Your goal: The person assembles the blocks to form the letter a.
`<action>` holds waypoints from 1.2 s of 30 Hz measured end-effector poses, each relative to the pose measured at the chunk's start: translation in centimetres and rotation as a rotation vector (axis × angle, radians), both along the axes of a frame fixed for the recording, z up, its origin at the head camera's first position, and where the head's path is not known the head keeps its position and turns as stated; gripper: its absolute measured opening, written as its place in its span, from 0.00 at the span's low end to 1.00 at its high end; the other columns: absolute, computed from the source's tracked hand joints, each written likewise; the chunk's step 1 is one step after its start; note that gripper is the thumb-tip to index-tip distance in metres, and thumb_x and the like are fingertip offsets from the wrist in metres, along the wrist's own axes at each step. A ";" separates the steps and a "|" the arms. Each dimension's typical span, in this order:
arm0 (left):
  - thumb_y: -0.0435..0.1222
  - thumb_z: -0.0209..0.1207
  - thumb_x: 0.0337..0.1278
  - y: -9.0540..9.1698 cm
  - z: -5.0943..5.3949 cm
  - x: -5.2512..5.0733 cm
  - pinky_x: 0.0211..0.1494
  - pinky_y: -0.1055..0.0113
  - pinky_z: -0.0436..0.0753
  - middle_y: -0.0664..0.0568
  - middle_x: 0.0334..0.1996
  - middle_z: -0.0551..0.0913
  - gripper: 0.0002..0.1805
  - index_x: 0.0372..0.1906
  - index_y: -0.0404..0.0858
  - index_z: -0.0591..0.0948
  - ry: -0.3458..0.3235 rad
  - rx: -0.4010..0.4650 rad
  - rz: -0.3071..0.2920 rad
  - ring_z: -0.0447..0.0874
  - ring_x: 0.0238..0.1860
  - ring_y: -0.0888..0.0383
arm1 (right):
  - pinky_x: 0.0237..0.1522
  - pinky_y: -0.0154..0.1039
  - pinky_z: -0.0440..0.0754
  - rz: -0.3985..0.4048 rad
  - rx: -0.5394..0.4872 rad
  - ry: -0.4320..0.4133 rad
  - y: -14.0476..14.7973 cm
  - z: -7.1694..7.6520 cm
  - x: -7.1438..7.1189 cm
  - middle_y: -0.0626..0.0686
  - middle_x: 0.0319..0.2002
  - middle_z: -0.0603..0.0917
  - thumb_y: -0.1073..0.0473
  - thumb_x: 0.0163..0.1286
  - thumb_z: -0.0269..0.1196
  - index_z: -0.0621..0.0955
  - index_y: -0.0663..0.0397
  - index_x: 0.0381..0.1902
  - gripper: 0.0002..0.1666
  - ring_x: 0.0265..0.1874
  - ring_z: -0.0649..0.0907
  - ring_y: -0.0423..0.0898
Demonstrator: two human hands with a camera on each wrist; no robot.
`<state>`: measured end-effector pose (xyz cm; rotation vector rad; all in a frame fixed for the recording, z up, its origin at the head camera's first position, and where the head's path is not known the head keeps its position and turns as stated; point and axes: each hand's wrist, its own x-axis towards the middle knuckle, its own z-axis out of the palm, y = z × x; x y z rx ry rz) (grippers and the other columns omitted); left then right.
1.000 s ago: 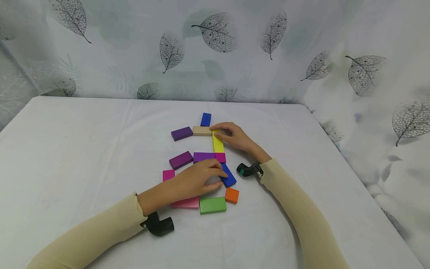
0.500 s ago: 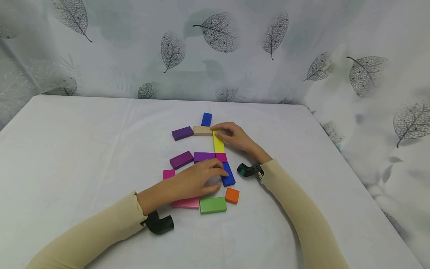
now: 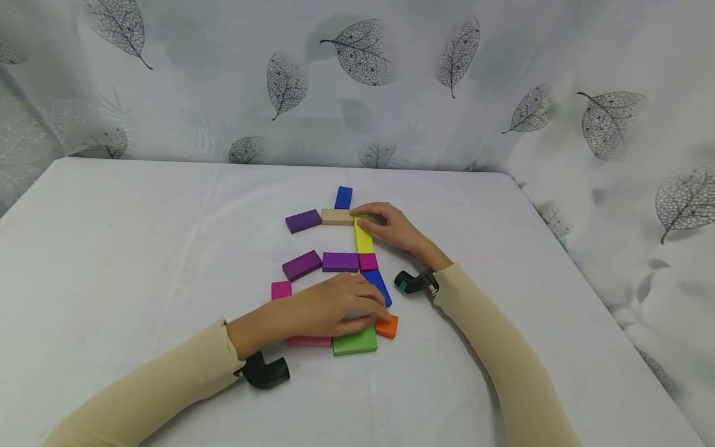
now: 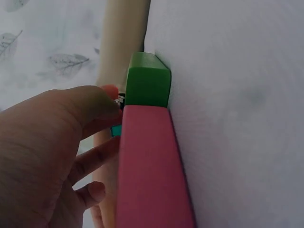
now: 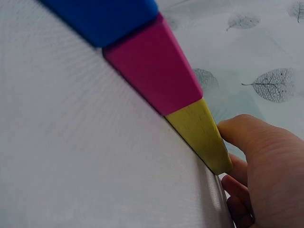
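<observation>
My left hand (image 3: 329, 307) hovers over the lower blocks, its fingertips touching the orange block (image 3: 388, 327). Its thumb lies just above the green block (image 3: 355, 343); the pink block (image 3: 309, 341) is partly covered. In the left wrist view the thumb is beside the green block (image 4: 147, 78) and the pink one (image 4: 149, 166). My right hand (image 3: 393, 228) rests at the far end of the yellow block (image 3: 364, 239), thumb against it, index fingertip by the tan block (image 3: 337, 216). A magenta block (image 3: 368, 262) joins the yellow block to a blue block (image 3: 378, 287).
Purple blocks (image 3: 341, 262) (image 3: 303, 221) (image 3: 301, 265) lie left of the yellow one. A small blue block (image 3: 343, 197) stands out at the back, and a bright pink one (image 3: 281, 290) sits beside the left wrist. All are on a white-covered table (image 3: 139, 248) before a leaf-print curtain (image 3: 201, 74).
My left hand has pushed the blue block's near end straighter, left it, and moved toward me to the orange block. The right hand has stayed at the yellow block.
</observation>
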<state>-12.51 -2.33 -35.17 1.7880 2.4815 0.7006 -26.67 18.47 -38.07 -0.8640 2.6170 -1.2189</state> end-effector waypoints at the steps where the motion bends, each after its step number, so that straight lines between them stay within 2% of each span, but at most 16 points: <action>1: 0.37 0.58 0.66 0.0 0.1 0.0 0.60 0.61 0.74 0.56 0.51 0.82 0.14 0.53 0.47 0.84 -0.002 -0.017 -0.019 0.76 0.56 0.58 | 0.70 0.51 0.58 -0.002 0.005 -0.001 0.0 0.0 0.0 0.52 0.63 0.77 0.55 0.74 0.57 0.80 0.49 0.60 0.19 0.66 0.68 0.49; 4: 0.37 0.58 0.66 -0.1 0.1 0.0 0.60 0.61 0.73 0.56 0.51 0.82 0.13 0.53 0.47 0.84 -0.008 -0.040 -0.040 0.76 0.56 0.58 | 0.70 0.50 0.59 -0.003 0.009 0.006 0.0 0.1 0.0 0.51 0.63 0.77 0.55 0.74 0.57 0.80 0.48 0.60 0.19 0.66 0.69 0.48; 11: 0.36 0.59 0.64 -0.3 -0.1 -0.1 0.53 0.65 0.73 0.57 0.47 0.82 0.11 0.48 0.49 0.85 -0.011 -0.013 -0.017 0.77 0.55 0.60 | 0.70 0.50 0.59 0.002 0.007 0.012 0.0 0.1 0.1 0.51 0.63 0.77 0.56 0.73 0.57 0.80 0.49 0.60 0.19 0.66 0.69 0.48; 15: 0.37 0.59 0.64 -0.3 -0.1 -0.2 0.53 0.63 0.73 0.56 0.47 0.81 0.11 0.49 0.48 0.85 -0.017 -0.017 0.019 0.77 0.54 0.59 | 0.70 0.50 0.59 0.004 0.005 0.012 0.0 0.0 0.0 0.51 0.62 0.77 0.56 0.73 0.58 0.80 0.49 0.60 0.19 0.66 0.69 0.48; 20: 0.38 0.59 0.64 -0.5 -0.1 -0.2 0.58 0.56 0.74 0.53 0.51 0.78 0.17 0.57 0.47 0.82 -0.023 -0.061 0.095 0.76 0.56 0.56 | 0.70 0.50 0.58 -0.001 0.007 0.006 0.0 0.0 0.1 0.51 0.63 0.77 0.55 0.73 0.57 0.80 0.48 0.60 0.19 0.66 0.69 0.48; 23: 0.38 0.59 0.64 -0.6 -0.1 -0.3 0.58 0.55 0.74 0.53 0.53 0.77 0.18 0.59 0.47 0.81 -0.025 -0.081 0.119 0.75 0.57 0.56 | 0.70 0.51 0.58 -0.006 0.013 0.002 0.0 0.1 0.1 0.51 0.63 0.77 0.55 0.73 0.57 0.80 0.48 0.60 0.20 0.66 0.68 0.48; 36: 0.39 0.58 0.65 -0.8 -0.3 -0.5 0.61 0.53 0.73 0.54 0.55 0.75 0.18 0.59 0.48 0.80 -0.061 -0.082 0.086 0.73 0.59 0.55 | 0.70 0.50 0.59 -0.007 0.015 0.003 -0.1 0.2 0.2 0.52 0.63 0.77 0.56 0.74 0.57 0.79 0.49 0.61 0.19 0.66 0.69 0.48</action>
